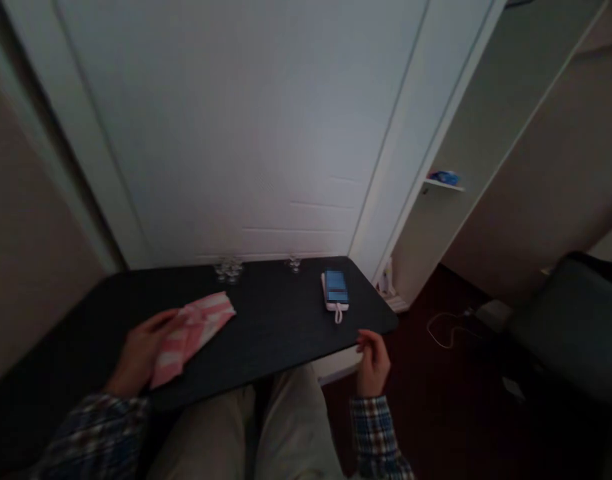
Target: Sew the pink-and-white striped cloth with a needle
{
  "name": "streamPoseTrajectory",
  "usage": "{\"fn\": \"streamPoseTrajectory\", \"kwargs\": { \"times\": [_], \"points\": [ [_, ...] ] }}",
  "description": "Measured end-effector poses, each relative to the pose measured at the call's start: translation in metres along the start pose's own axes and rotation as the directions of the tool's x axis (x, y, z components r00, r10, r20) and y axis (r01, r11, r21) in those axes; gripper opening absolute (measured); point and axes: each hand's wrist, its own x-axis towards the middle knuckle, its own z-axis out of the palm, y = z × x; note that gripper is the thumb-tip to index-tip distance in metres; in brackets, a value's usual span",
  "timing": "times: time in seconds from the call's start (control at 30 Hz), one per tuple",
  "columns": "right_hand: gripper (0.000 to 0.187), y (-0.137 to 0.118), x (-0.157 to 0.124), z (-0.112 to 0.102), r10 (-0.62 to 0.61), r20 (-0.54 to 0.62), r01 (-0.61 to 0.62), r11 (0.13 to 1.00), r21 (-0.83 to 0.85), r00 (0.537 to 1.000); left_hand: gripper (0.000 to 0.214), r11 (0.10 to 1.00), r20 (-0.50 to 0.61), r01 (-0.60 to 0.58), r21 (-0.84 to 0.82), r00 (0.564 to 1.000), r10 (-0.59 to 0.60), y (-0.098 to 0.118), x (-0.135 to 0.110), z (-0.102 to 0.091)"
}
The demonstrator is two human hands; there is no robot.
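Note:
A pink-and-white striped cloth, folded into a long shape, lies at a slant over the left part of the dark table. My left hand is at its left edge, with the fingers reaching over the fabric and holding it. Part of the grip is hidden by the cloth. Just off the table's front right edge is my right hand, its fingers loosely bent and apart, holding nothing that I can see. Nearest to it on the tabletop is a phone-like device with a lit blue screen and a light strap loop.
The dark table stands against a white panel. Small clear glass-like objects are at its back edge, and a smaller one is farther right. Open shelving is on the right. A pale cable and a dark chair-like shape lie beyond.

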Motion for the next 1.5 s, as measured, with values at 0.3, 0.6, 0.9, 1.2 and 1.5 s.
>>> {"fn": "streamPoseTrajectory", "kwargs": {
  "times": [0.3,0.6,0.9,1.2,1.5],
  "points": [
    [0.049,-0.069,-0.056,0.214,-0.173,0.707,0.095,0.984,0.148,0.686,0.047,0.972,-0.029,-0.016,-0.233,1.000,0.009,-0.008,0.006,0.001],
    [0.030,-0.072,-0.061,0.250,-0.219,0.726,0.093,0.973,0.210,0.652,0.049,0.962,-0.021,-0.067,-0.265,0.998,0.064,-0.010,0.004,0.002],
    [0.032,-0.069,-0.059,0.245,-0.241,0.670,0.108,0.966,0.234,0.703,0.042,0.971,0.039,-0.097,-0.218,0.993,0.107,-0.012,0.005,0.005],
    [0.029,-0.072,-0.055,0.241,-0.266,0.625,0.109,0.954,0.278,0.734,0.038,0.967,0.017,-0.218,-0.135,0.975,0.223,-0.014,0.008,0.006],
    [0.029,-0.078,-0.053,0.235,-0.293,0.606,0.111,0.941,0.320,0.739,0.032,0.956,0.016,-0.262,-0.134,0.964,0.266,-0.012,0.005,0.009]
  ]
}}
